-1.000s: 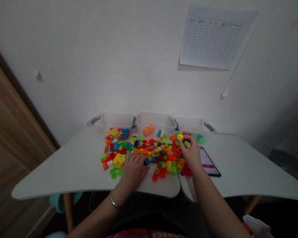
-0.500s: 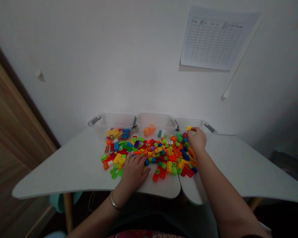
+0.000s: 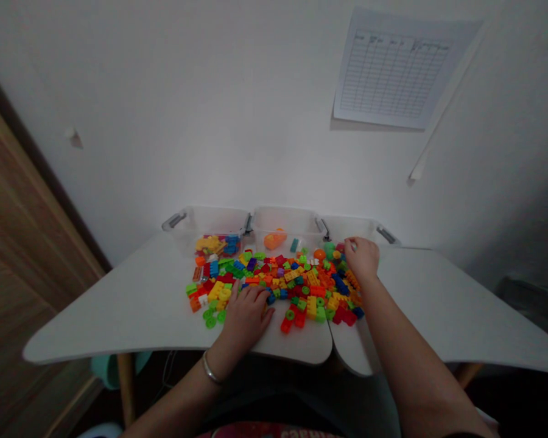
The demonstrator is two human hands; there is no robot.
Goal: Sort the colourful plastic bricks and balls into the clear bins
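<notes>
My left hand [image 3: 246, 316] lies palm down at the front of a heap of colourful toy building bricks [image 3: 296, 277], its fingers spread and touching the pieces. Whatever is under the palm is hidden. My right hand [image 3: 364, 257] hovers at the front of the right clear plastic bin [image 3: 360, 225]. Its fingers are loosely bent, with a small gap by the thumb and no piece visible in them. Below its fingertips, a small yellow piece [image 3: 337, 255] shows among green balls [image 3: 329, 249] in that bin.
The left clear bin [image 3: 201, 219] contains yellow, blue and pink pieces. In the middle clear bin [image 3: 285, 218] are orange pieces and a teal brick [image 3: 294, 244]. A white table [image 3: 132, 304] bears everything, against a wall with a printed sheet [image 3: 397, 73].
My right hand has let go of the small yellow piece, which has dropped into the right bin. The left hand stays in place on the bricks.
</notes>
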